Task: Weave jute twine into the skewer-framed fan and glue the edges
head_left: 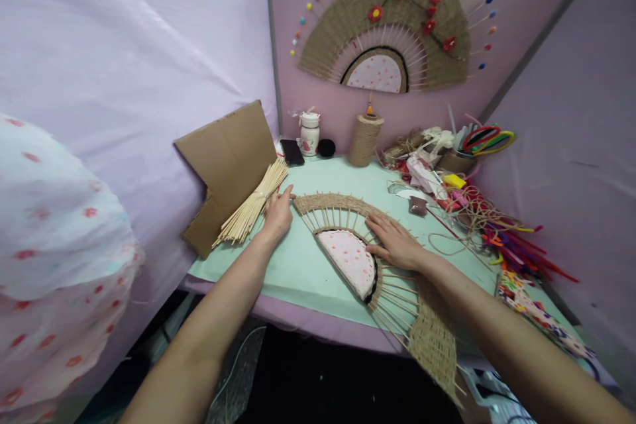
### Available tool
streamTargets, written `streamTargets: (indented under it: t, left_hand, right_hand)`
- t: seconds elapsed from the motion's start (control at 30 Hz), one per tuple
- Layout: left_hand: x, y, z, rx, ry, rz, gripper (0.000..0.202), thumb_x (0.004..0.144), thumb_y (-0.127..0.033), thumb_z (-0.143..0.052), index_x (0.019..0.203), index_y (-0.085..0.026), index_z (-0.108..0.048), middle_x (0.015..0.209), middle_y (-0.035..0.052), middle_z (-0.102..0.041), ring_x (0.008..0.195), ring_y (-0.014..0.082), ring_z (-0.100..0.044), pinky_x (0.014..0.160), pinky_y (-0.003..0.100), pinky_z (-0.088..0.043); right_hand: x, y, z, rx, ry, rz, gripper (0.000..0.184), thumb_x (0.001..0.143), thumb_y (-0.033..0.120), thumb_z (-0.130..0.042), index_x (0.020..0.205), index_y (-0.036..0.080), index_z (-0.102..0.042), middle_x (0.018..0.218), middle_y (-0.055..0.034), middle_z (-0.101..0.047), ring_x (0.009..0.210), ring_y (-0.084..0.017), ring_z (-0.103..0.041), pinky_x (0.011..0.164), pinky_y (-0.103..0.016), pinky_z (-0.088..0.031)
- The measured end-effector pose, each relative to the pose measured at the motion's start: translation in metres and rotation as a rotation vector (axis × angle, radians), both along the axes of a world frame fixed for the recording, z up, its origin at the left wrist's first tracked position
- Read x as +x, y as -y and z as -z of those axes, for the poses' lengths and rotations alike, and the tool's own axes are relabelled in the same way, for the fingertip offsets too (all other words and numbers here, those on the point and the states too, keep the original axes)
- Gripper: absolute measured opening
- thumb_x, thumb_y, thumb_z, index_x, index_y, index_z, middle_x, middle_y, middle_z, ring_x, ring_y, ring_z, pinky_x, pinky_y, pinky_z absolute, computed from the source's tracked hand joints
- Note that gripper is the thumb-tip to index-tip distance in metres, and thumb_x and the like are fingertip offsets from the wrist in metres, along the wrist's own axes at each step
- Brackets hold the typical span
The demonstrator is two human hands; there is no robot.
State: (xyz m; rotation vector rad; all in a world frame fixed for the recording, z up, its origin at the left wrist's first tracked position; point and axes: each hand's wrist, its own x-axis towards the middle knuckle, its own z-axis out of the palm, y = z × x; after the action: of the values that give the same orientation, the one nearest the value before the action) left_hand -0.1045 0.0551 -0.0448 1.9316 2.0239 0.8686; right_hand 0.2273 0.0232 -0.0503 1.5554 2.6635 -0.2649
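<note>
A half-round woven fan [427,331] lies on the table, with thin sticks fanning out from a pink spotted half-disc [345,257] edged in black. My right hand [392,242] rests on the sticks and the inner edge of the woven band, its fingers spread and holding nothing. Beyond the fan's left tip, my left hand [279,215] is beside a tied bundle of pale sticks [253,205]. Its thumb and fingers are apart; whether the fingertips touch the bundle I cannot tell. The fan's lower right end hangs past the table edge, partly behind my right forearm.
Folded cardboard [231,156] leans behind the bundle. At the back stand a white bottle [309,136], a black phone [292,152] and a twine spool [366,140]. Cords, pipe cleaners [527,248] and scissors [479,139] crowd the right side. A finished fan [397,20] hangs on the wall.
</note>
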Motion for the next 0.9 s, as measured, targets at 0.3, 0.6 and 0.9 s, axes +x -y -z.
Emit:
streamTargets:
  t: [0.3, 0.6, 0.9]
  left_hand:
    - [0.010, -0.005, -0.002, -0.049, -0.087, 0.048, 0.074, 0.074, 0.003, -0.039, 0.145, -0.021, -0.043, 0.128, 0.0093, -0.064, 0.125, 0.0273, -0.050, 0.107, 0.045, -0.034]
    - [0.007, -0.015, -0.018, -0.031, -0.217, 0.109, 0.057, 0.090, -0.009, -0.037, 0.143, -0.028, -0.047, 0.130, 0.0092, -0.062, 0.124, 0.0275, -0.050, 0.103, 0.041, -0.036]
    - [0.014, -0.015, -0.009, -0.037, -0.332, 0.130, 0.051, 0.092, -0.007, -0.037, 0.141, -0.014, -0.048, 0.108, 0.0174, -0.070, 0.110, 0.0276, -0.061, 0.103, 0.041, -0.034]
  right_hand:
    - [0.001, -0.001, 0.002, 0.015, -0.029, -0.010, 0.087, 0.089, 0.073, -0.030, 0.154, 0.015, -0.029, 0.162, -0.0157, -0.021, 0.150, -0.032, -0.016, 0.121, -0.053, -0.018]
    - [0.000, 0.000, 0.000, 0.009, -0.021, -0.005, 0.088, 0.090, 0.073, -0.029, 0.154, 0.014, -0.028, 0.162, -0.0158, -0.020, 0.151, -0.031, -0.015, 0.121, -0.053, -0.016]
    - [0.000, 0.000, -0.001, 0.002, -0.022, 0.001, 0.086, 0.090, 0.071, -0.031, 0.154, 0.014, -0.028, 0.162, -0.0163, -0.021, 0.151, -0.030, -0.016, 0.122, -0.052, -0.015]
